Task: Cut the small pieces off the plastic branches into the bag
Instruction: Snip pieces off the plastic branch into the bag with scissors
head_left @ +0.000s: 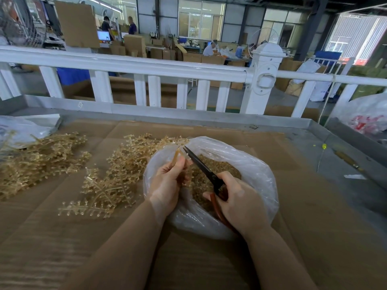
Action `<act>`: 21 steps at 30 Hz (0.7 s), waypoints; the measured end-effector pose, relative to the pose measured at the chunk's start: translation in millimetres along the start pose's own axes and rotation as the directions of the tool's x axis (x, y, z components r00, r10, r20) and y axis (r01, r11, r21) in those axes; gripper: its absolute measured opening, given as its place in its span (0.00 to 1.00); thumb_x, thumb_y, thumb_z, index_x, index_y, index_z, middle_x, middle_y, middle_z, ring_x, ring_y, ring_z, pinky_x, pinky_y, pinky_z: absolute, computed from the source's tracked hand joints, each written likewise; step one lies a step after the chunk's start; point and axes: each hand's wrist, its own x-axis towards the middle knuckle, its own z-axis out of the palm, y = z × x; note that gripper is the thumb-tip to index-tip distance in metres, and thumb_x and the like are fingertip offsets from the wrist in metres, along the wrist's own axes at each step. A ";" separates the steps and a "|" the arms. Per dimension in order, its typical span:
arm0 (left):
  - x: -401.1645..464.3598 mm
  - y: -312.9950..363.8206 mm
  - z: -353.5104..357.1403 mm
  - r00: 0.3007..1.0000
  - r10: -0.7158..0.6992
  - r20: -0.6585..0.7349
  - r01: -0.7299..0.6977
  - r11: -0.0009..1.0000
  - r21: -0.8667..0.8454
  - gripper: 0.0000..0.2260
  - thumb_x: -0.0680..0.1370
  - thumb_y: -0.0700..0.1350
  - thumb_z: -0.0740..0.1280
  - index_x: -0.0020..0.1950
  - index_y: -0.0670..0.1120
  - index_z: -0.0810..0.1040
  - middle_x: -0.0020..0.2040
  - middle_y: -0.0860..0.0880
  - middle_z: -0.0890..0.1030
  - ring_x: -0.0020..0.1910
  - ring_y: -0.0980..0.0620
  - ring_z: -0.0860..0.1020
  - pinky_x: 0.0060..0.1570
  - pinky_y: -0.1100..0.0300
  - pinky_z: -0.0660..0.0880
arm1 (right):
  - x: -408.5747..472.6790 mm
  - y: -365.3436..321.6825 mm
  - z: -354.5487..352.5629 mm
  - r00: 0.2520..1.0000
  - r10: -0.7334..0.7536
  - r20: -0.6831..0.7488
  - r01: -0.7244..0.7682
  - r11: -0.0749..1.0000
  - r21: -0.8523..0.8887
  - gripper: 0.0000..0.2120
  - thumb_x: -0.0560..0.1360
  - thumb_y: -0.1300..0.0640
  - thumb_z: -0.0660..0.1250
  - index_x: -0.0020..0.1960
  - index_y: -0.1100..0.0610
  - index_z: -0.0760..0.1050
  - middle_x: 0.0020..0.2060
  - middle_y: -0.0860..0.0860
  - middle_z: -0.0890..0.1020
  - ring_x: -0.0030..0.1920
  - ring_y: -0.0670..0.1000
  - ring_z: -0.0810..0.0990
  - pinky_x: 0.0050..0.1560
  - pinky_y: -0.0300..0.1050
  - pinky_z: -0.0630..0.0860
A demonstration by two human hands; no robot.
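A clear plastic bag (254, 170) lies open on the cardboard-covered table, with a layer of small amber pieces (222, 166) inside. Over its left rim my left hand (167, 183) pinches a thin amber plastic branch (176, 156) that points up and away. My right hand (238, 201) grips red-handled scissors (204, 169); their dark blades are nearly together, with the tip beside the branch's upper end. A heap of uncut amber branches (109, 174) lies just left of the bag.
A second heap of branches (39, 158) and a crumpled plastic bag (23, 127) lie at the far left. A white railing (146, 70) borders the table's far side. Another plastic bag (368, 116) sits at the right. People work among cardboard boxes beyond.
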 end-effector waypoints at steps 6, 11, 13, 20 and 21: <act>0.6 -4.0 -1.9 0.993 0.110 -0.047 -0.111 0.994 -0.011 0.08 0.75 0.34 0.67 0.44 0.48 0.75 0.32 0.52 0.81 0.29 0.57 0.79 0.27 0.65 0.76 | -1.6 0.3 -0.3 1.000 0.007 0.031 -0.006 1.000 -0.024 0.21 0.71 0.38 0.67 0.56 0.52 0.76 0.42 0.47 0.82 0.42 0.48 0.80 0.41 0.39 0.76; 0.2 -1.8 -0.3 0.995 0.091 -0.042 -0.092 0.996 -0.016 0.09 0.76 0.31 0.65 0.43 0.44 0.75 0.41 0.47 0.81 0.32 0.56 0.80 0.27 0.64 0.76 | -1.9 0.9 -0.2 0.999 0.014 0.036 -0.013 1.000 -0.015 0.22 0.71 0.38 0.66 0.56 0.52 0.76 0.42 0.47 0.82 0.41 0.47 0.80 0.40 0.36 0.73; 0.3 -1.7 0.6 0.997 0.071 -0.028 -0.072 0.996 -0.050 0.08 0.76 0.31 0.64 0.45 0.42 0.79 0.47 0.47 0.82 0.33 0.58 0.81 0.25 0.65 0.74 | -2.0 1.8 0.2 0.999 0.023 0.041 -0.023 1.000 -0.007 0.22 0.71 0.37 0.65 0.56 0.52 0.76 0.42 0.47 0.82 0.42 0.47 0.80 0.41 0.37 0.74; 0.1 -2.2 0.2 0.995 0.090 -0.043 -0.094 0.989 -0.117 0.14 0.71 0.28 0.67 0.49 0.45 0.80 0.35 0.53 0.83 0.36 0.58 0.82 0.36 0.68 0.77 | -2.1 2.4 -1.8 0.998 0.067 0.017 -0.068 0.996 0.055 0.20 0.70 0.37 0.66 0.54 0.50 0.75 0.43 0.46 0.81 0.42 0.46 0.77 0.42 0.36 0.72; 0.2 -2.7 0.2 0.994 0.095 -0.048 -0.100 0.988 -0.117 0.15 0.71 0.27 0.66 0.49 0.45 0.80 0.35 0.53 0.82 0.36 0.59 0.82 0.37 0.68 0.77 | -2.3 2.4 -2.2 0.997 0.072 0.015 -0.072 0.995 0.063 0.20 0.70 0.37 0.66 0.54 0.49 0.75 0.44 0.45 0.81 0.42 0.44 0.76 0.42 0.35 0.70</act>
